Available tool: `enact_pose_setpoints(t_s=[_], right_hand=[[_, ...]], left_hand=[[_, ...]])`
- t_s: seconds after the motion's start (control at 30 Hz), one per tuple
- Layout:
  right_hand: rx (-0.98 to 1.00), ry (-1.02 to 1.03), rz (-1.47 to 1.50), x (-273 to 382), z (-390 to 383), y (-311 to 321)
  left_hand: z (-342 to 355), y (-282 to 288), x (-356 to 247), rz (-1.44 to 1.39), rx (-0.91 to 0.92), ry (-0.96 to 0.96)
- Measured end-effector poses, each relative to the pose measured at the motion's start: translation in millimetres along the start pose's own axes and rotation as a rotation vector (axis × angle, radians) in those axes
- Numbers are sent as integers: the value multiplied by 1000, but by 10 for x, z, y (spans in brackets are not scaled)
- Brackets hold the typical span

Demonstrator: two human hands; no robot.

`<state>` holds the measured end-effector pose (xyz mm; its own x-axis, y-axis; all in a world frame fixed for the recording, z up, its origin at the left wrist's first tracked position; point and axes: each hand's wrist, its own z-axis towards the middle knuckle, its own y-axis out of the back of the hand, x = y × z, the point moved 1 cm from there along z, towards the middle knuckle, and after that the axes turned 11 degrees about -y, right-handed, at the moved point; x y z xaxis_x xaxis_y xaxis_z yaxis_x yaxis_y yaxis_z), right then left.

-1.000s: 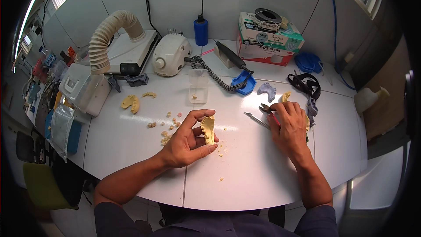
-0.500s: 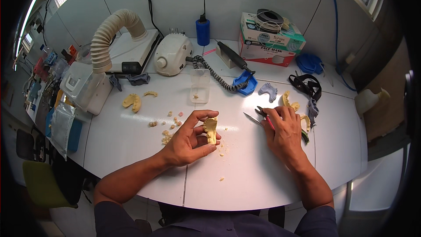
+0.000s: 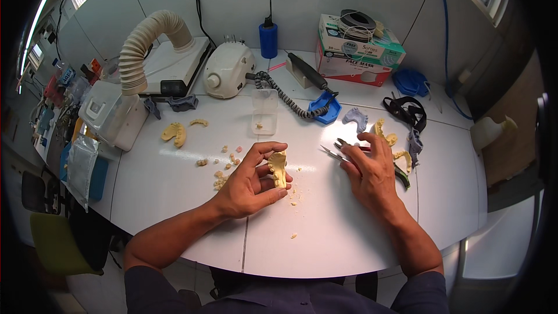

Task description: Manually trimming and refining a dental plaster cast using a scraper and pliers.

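My left hand (image 3: 247, 189) holds a cream dental cast (image 3: 278, 170) upright between its thumb and fingers, with the row of teeth facing left. Over at the right, my right hand (image 3: 375, 171) has its thumb and index finger closed around a slim pointed metal tool (image 3: 332, 153). Red-handled pliers (image 3: 342, 143) lie against the same fingers, their handles partly hidden by them. Cream crumbs (image 3: 293, 203) are scattered on the table beside the cast.
Loose tooth pieces (image 3: 221, 181) lie left of my left hand. Behind are a clear plastic box (image 3: 264, 122), a handpiece (image 3: 308, 71) with coiled cord, and a white control unit (image 3: 228, 72). More casts (image 3: 385, 132) and green-handled pliers (image 3: 401, 177) sit at the right.
The pliers have swung round, their jaws shifting left and their handles turning flatter. My right hand's fingers have spread and shifted over the pointed tool. My left hand keeps the cast nearly still.
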<state>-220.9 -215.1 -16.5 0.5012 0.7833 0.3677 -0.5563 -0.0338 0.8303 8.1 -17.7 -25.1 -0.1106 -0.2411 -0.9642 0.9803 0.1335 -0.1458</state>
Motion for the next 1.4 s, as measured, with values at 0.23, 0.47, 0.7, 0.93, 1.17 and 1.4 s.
enact_pose_setpoints(t_s=[0.23,0.47,0.7,0.93,1.17,1.4], right_hand=[[-71,102,-81,32,22,-46],[-58,74,-114,43,10,-81],[23,57,-102,85,-52,22],[137,-69,203,124,16,163],[91,-14,103,61,-10,78],[95,-154,290,80,-18,107]], left_hand=[[-1,12,25,21,42,-26],[-5,13,15,-22,59,-19],[8,19,4,-45,82,-37],[9,43,-36,-114,92,0],[16,35,-46,-192,88,41],[2,31,-46,-151,88,34]])
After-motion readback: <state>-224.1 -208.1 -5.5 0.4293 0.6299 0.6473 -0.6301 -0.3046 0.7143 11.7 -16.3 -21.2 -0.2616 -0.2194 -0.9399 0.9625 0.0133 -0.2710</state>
